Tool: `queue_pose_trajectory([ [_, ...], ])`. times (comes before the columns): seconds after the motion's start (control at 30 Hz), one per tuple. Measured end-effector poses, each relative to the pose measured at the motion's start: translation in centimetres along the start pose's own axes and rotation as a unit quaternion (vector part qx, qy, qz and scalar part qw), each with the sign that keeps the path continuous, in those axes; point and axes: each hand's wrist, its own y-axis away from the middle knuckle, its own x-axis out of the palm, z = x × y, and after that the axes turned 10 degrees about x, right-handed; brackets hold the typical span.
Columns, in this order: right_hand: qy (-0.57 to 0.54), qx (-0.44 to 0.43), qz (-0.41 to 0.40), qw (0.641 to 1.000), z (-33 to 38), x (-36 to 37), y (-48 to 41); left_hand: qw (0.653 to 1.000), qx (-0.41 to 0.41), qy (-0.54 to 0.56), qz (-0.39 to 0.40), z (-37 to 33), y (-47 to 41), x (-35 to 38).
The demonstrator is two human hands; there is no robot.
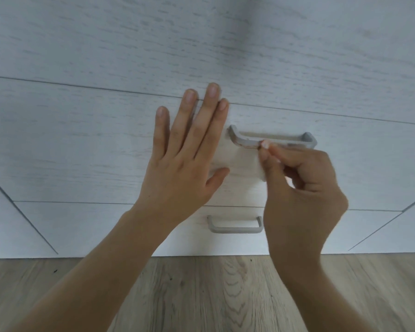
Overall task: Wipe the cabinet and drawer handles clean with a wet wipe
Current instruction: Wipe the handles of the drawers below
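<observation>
Left hand [185, 149], fingers straight, braces the drawer [82, 152]; right hand [304, 188] pinches the wipe [261, 172] on the handle [246, 141] (mid-wipe); next, probably slide along.

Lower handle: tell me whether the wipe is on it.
No, the right hand pinches the wipe against the upper handle; the lower handle sits bare on the lower drawer.

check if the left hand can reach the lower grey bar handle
Probably yes: the left hand lies flat on the white drawer front above the lower grey bar handle, nothing between them.
</observation>
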Motion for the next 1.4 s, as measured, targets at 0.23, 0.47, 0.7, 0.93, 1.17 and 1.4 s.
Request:
queue_pose_trajectory([
  [0.23, -0.070, 0.048, -0.054, 0.995, 0.3, -0.2, -0.8, 0.999, 0.021, -0.028, -0.002, 1.0, 0.8, 0.1],
  [0.47, -0.018, 0.015, -0.026, 0.999, 0.4, 0.2, -0.6, 1.000, 0.014, -0.021, -0.006, 0.6, 0.6, 0.6],
  [0.7, -0.039, 0.026, -0.032, 0.998, 0.4, 0.5, -0.5, 0.999, 0.023, -0.025, -0.001, 1.0, 0.8, 0.4],
  [0.93, -0.054, 0.060, -0.028, 0.996, 0.6, 0.0, -0.5, 1.000, 0.021, -0.020, -0.009, 1.2, 0.9, 0.3],
  [1.17, -0.029, 0.059, 0.006, 0.998, 1.3, 0.6, -0.2, 1.000, 0.001, -0.020, -0.009, 1.2, 1.2, 0.6],
  [1.4, -0.022, 0.060, 0.017, 0.998, 2.0, 1.3, 0.5, 1.000, 0.005, -0.026, -0.011, 1.4, 1.2, 0.5],
])
